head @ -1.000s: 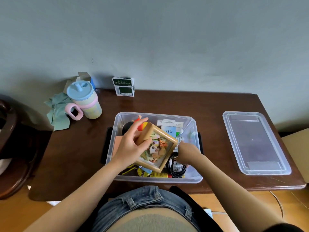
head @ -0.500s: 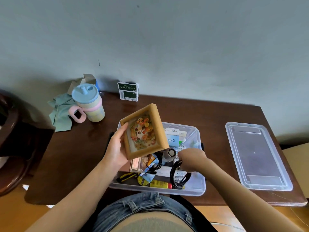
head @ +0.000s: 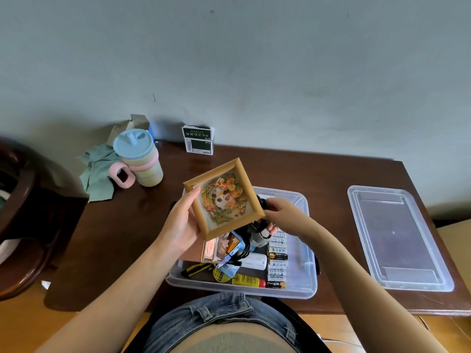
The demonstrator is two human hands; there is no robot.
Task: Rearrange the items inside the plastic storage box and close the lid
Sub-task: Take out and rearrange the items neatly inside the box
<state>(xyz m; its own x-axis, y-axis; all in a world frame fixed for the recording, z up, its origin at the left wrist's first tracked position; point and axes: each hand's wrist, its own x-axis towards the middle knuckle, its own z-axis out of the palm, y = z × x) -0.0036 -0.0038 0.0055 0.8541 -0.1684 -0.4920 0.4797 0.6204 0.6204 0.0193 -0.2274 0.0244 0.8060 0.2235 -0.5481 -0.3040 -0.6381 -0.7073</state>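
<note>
A clear plastic storage box (head: 304, 273) stands at the table's near edge, holding batteries (head: 277, 261), a yellow tube (head: 248, 280), a utility knife (head: 195, 268) and other small items. My left hand (head: 182, 222) holds a small wooden picture frame (head: 223, 197) lifted above the box's left half, its picture facing me. My right hand (head: 277, 212) is above the box, gripping a coiled black cable (head: 251, 230) that trails down among the items; the frame hides part of it. The clear lid (head: 397, 238) lies flat on the table to the right.
A pastel cup with a blue lid and pink handle (head: 141, 161) stands at the back left beside a green cloth (head: 98, 171). A small green-and-white box (head: 198, 140) leans against the wall. A dark wooden chair (head: 17, 225) is at the left.
My left hand lifted the frame out of the box and turned its picture towards me. My right hand rose from the box's front right, pulling the black cable up.
</note>
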